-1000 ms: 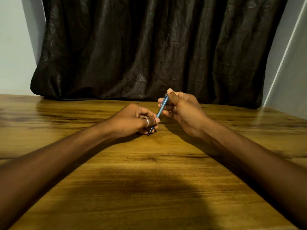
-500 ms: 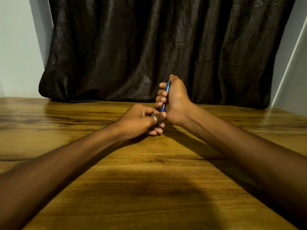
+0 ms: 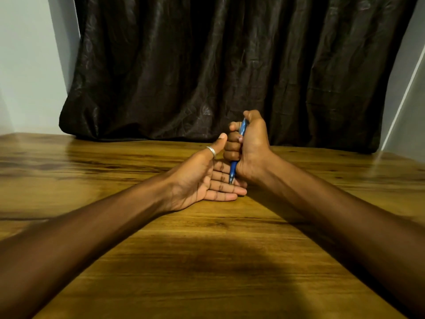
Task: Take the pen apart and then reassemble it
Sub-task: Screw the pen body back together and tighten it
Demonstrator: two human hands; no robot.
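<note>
A blue pen [image 3: 233, 168] stands nearly upright, tip down, in my right hand [image 3: 249, 146], which is fisted around its barrel with the thumb on the top end. Most of the barrel is hidden by the fingers; the lower part and the pointed tip stick out below the fist. My left hand [image 3: 202, 178] lies flat and palm up on the wooden table [image 3: 207, 261], fingers together and pointing right, a silver ring on the thumb. The pen's tip hovers just over or touches those fingers; I cannot tell which.
A dark, creased curtain [image 3: 230, 65] hangs behind the table's far edge, with pale walls on both sides. Both forearms rest across the tabletop. No loose pen parts show on the wood.
My left hand has let go of the pen's lower end and spread flat, palm up. My right hand has turned the pen upright in a fist, tip down over the left fingers.
</note>
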